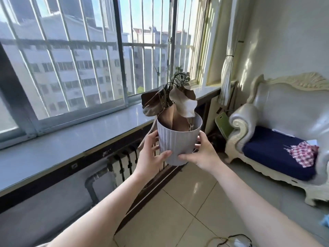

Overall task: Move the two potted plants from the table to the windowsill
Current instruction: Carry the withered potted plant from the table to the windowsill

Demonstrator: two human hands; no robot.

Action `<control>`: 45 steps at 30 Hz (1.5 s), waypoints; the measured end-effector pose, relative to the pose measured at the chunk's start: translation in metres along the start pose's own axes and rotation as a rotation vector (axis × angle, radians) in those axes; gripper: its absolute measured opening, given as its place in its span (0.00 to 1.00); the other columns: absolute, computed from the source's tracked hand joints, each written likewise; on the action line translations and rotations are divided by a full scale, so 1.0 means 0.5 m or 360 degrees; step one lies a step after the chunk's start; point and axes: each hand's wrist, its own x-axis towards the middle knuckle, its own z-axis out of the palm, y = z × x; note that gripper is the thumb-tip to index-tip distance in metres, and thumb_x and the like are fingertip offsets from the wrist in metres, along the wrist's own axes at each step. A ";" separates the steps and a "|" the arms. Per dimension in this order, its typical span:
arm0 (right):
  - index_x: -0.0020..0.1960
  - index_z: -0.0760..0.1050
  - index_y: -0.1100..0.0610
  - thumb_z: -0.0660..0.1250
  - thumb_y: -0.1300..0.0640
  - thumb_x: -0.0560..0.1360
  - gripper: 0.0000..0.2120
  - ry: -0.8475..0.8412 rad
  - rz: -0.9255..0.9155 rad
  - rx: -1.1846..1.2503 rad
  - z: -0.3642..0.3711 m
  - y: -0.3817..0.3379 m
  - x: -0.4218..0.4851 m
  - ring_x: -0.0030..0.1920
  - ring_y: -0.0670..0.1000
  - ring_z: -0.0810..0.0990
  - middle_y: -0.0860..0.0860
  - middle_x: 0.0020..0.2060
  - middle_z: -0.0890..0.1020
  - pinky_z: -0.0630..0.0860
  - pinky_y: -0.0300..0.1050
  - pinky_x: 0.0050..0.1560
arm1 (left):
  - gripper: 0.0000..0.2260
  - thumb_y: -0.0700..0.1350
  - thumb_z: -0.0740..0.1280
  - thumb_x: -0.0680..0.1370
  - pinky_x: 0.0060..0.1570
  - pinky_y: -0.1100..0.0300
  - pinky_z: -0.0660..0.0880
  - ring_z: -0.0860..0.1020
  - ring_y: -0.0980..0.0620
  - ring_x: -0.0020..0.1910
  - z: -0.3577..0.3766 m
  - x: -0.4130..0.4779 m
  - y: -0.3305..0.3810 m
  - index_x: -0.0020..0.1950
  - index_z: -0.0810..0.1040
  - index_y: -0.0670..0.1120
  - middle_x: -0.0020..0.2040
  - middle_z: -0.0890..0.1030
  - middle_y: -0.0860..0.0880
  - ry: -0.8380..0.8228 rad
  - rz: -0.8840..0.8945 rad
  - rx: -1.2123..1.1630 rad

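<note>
A pale ribbed potted plant (176,141) with dry brown leaves hangs in the air in front of me, upright. My left hand (151,154) grips its left side and my right hand (203,154) grips its right side, thumbs on the near face. The pot is just off the near edge of the grey windowsill (71,145), which runs from lower left to the right corner under the barred window. Only this one plant is in view; the table is out of view.
A dark radiator (122,164) and pipe sit below the sill. A cream sofa (277,139) with a blue cushion and checked cloth stands at the right. A tied curtain (226,77) hangs in the corner. Cables (231,239) lie on the tiled floor.
</note>
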 end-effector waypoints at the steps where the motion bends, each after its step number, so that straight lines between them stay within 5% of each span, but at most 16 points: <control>1: 0.69 0.61 0.55 0.81 0.58 0.59 0.44 -0.0014 -0.0008 0.0011 0.016 -0.004 0.017 0.56 0.49 0.75 0.42 0.53 0.73 0.78 0.40 0.48 | 0.33 0.43 0.73 0.70 0.65 0.48 0.72 0.72 0.51 0.66 -0.014 0.016 -0.008 0.71 0.61 0.48 0.69 0.71 0.49 0.0011 -0.0006 0.0009; 5: 0.69 0.60 0.53 0.81 0.58 0.58 0.46 -0.0018 -0.0001 0.0085 0.086 -0.004 0.098 0.61 0.53 0.74 0.48 0.59 0.72 0.80 0.49 0.56 | 0.32 0.42 0.74 0.69 0.52 0.69 0.74 0.74 0.53 0.62 -0.067 0.087 -0.043 0.70 0.64 0.49 0.66 0.73 0.50 0.0059 -0.0028 0.0008; 12: 0.67 0.60 0.56 0.82 0.53 0.51 0.50 -0.0065 0.0050 0.0048 0.180 0.002 0.225 0.62 0.55 0.73 0.53 0.60 0.73 0.77 0.57 0.60 | 0.33 0.43 0.75 0.67 0.52 0.63 0.76 0.75 0.53 0.58 -0.135 0.171 -0.103 0.69 0.66 0.47 0.65 0.72 0.51 0.0198 -0.0095 0.0034; 15: 0.66 0.62 0.58 0.83 0.59 0.55 0.46 -0.0118 0.0024 0.0071 0.227 0.007 0.287 0.61 0.55 0.74 0.54 0.60 0.74 0.78 0.52 0.57 | 0.33 0.43 0.75 0.67 0.58 0.55 0.77 0.75 0.53 0.60 -0.170 0.208 -0.134 0.70 0.66 0.46 0.67 0.74 0.48 0.0260 -0.0164 0.0061; 18: 0.64 0.62 0.55 0.82 0.60 0.56 0.43 -0.0226 -0.0014 0.0099 0.272 0.002 0.347 0.59 0.51 0.75 0.50 0.57 0.74 0.78 0.36 0.48 | 0.33 0.43 0.74 0.68 0.60 0.49 0.77 0.75 0.50 0.63 -0.204 0.245 -0.162 0.70 0.66 0.46 0.68 0.74 0.48 0.0324 -0.0196 0.0068; 21: 0.64 0.61 0.53 0.82 0.59 0.56 0.43 -0.0346 -0.0065 0.0146 0.326 -0.011 0.415 0.53 0.43 0.74 0.44 0.52 0.73 0.75 0.28 0.40 | 0.33 0.42 0.74 0.69 0.61 0.54 0.75 0.73 0.50 0.65 -0.245 0.286 -0.189 0.71 0.65 0.46 0.68 0.73 0.49 0.0412 -0.0220 0.0101; 25: 0.64 0.60 0.52 0.82 0.61 0.57 0.44 -0.0490 -0.0119 0.0217 0.405 -0.027 0.498 0.53 0.43 0.74 0.45 0.54 0.72 0.75 0.30 0.43 | 0.35 0.43 0.75 0.68 0.63 0.53 0.74 0.73 0.50 0.66 -0.308 0.338 -0.225 0.72 0.64 0.47 0.69 0.72 0.51 0.0537 -0.0271 0.0158; 28: 0.65 0.60 0.53 0.82 0.60 0.57 0.44 -0.0616 -0.0148 0.0246 0.457 -0.036 0.550 0.51 0.38 0.72 0.46 0.55 0.72 0.72 0.22 0.38 | 0.36 0.42 0.75 0.67 0.56 0.64 0.76 0.74 0.50 0.65 -0.352 0.363 -0.248 0.72 0.64 0.48 0.69 0.72 0.51 0.0615 -0.0303 0.0201; 37: 0.66 0.62 0.54 0.82 0.61 0.57 0.44 -0.0907 -0.0162 0.0249 0.617 -0.034 0.640 0.60 0.49 0.71 0.48 0.60 0.73 0.75 0.39 0.49 | 0.46 0.51 0.76 0.61 0.64 0.45 0.72 0.71 0.47 0.68 -0.456 0.367 -0.303 0.74 0.55 0.56 0.73 0.67 0.49 0.0681 -0.0552 0.0218; 45: 0.68 0.62 0.53 0.80 0.63 0.59 0.43 -0.1056 -0.0094 0.0234 0.747 -0.020 0.666 0.61 0.50 0.71 0.45 0.56 0.74 0.77 0.50 0.57 | 0.42 0.37 0.74 0.68 0.60 0.59 0.67 0.67 0.48 0.70 -0.537 0.359 -0.368 0.74 0.54 0.56 0.74 0.64 0.51 0.0711 -0.0701 0.0236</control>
